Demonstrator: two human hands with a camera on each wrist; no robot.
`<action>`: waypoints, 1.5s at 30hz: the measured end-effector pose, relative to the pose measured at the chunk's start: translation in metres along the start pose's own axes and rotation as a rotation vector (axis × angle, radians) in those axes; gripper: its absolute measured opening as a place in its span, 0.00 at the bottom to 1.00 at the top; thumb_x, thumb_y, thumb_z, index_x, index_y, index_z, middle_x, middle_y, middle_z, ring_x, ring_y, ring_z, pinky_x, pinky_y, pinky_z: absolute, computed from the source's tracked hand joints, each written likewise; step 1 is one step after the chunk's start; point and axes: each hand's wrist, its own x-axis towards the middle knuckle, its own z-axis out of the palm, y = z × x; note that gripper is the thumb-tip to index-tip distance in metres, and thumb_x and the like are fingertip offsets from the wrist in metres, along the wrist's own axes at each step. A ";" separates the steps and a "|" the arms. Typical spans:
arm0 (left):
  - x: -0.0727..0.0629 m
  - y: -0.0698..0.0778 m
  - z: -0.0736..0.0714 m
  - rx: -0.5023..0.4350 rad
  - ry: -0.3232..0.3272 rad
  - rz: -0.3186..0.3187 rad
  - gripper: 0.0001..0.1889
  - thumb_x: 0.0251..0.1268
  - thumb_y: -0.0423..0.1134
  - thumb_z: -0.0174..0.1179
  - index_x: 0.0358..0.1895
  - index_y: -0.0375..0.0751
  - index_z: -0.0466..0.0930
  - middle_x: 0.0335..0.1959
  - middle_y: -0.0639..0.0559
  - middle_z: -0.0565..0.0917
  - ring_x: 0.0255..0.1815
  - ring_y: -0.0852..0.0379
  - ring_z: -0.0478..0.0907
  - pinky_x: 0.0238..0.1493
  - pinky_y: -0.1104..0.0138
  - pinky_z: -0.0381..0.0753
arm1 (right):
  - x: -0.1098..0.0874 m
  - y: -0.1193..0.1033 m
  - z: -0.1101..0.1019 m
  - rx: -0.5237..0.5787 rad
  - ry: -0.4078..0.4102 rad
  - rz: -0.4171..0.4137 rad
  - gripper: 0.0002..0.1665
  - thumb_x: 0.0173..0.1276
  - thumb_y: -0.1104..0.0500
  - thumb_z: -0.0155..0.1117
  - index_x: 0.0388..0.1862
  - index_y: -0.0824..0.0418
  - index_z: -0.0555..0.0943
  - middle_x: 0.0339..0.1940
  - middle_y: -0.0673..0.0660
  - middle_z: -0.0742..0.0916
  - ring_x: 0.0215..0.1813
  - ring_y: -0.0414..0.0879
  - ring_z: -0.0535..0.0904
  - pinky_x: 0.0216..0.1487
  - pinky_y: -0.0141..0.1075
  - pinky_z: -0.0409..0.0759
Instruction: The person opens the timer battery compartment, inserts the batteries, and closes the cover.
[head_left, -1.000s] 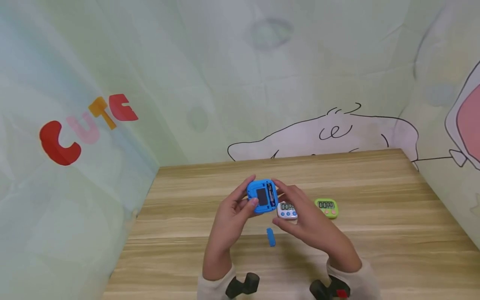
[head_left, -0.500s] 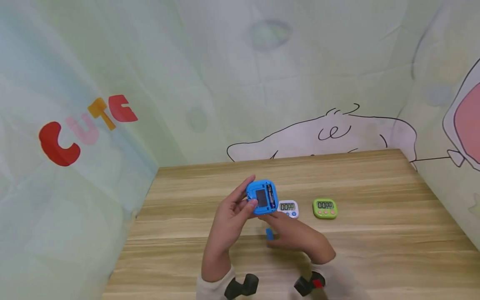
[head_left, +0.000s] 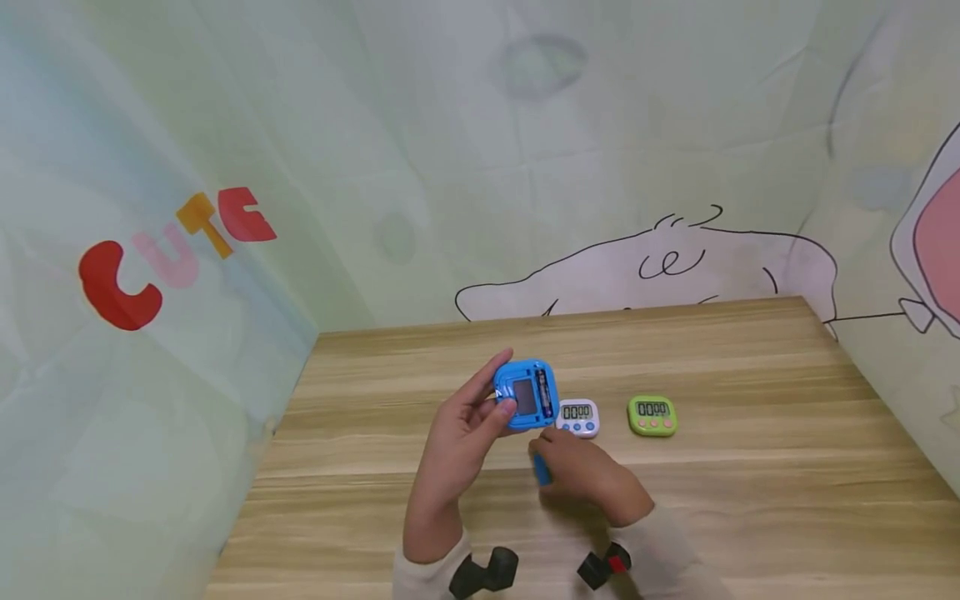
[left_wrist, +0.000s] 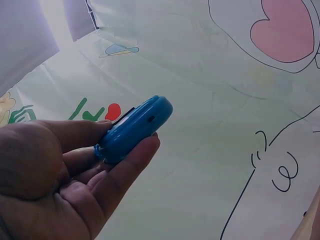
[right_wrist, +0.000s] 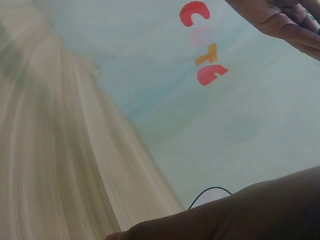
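Observation:
A blue digital timer [head_left: 527, 395] is held up by my left hand [head_left: 468, 433], its back facing me. A battery [head_left: 544, 392] lies in the uncovered compartment along its right side. In the left wrist view the blue timer [left_wrist: 135, 130] shows edge-on between thumb and fingers. Low over the table, my right hand [head_left: 581, 468] pinches the small blue battery cover [head_left: 542, 469] between fingertips and thumb. The right wrist view shows only part of my right hand [right_wrist: 225, 215]; the cover is hidden there.
A white timer [head_left: 577, 418] lies face up just behind my right hand. Farther right is a green timer [head_left: 652, 416]. The wooden table [head_left: 360, 400] meets a printed cloth backdrop [head_left: 420, 167] at its back and sides.
My right hand has left the timer's side, come down and left to the battery cover, and closed its fingers on it. The left hand and blue timer have stayed nearly still.

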 end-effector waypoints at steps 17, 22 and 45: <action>0.000 0.001 0.001 0.006 0.003 0.020 0.27 0.73 0.34 0.55 0.72 0.55 0.65 0.62 0.41 0.75 0.51 0.47 0.81 0.46 0.57 0.84 | 0.001 -0.005 0.006 -0.061 0.061 0.050 0.24 0.52 0.63 0.76 0.47 0.64 0.78 0.46 0.59 0.79 0.45 0.51 0.74 0.50 0.47 0.81; 0.000 0.001 0.001 0.014 0.005 0.022 0.27 0.72 0.33 0.55 0.72 0.55 0.65 0.62 0.41 0.75 0.51 0.46 0.81 0.46 0.57 0.84 | 0.001 -0.007 0.007 -0.107 0.089 0.038 0.21 0.53 0.62 0.74 0.45 0.64 0.78 0.45 0.58 0.79 0.44 0.51 0.74 0.47 0.46 0.81; -0.001 0.002 0.000 0.014 0.008 0.014 0.27 0.72 0.33 0.55 0.72 0.55 0.65 0.62 0.41 0.76 0.50 0.47 0.82 0.47 0.58 0.84 | 0.005 0.001 0.009 0.089 -0.010 -0.001 0.20 0.61 0.64 0.69 0.50 0.57 0.74 0.37 0.51 0.80 0.37 0.42 0.74 0.46 0.41 0.81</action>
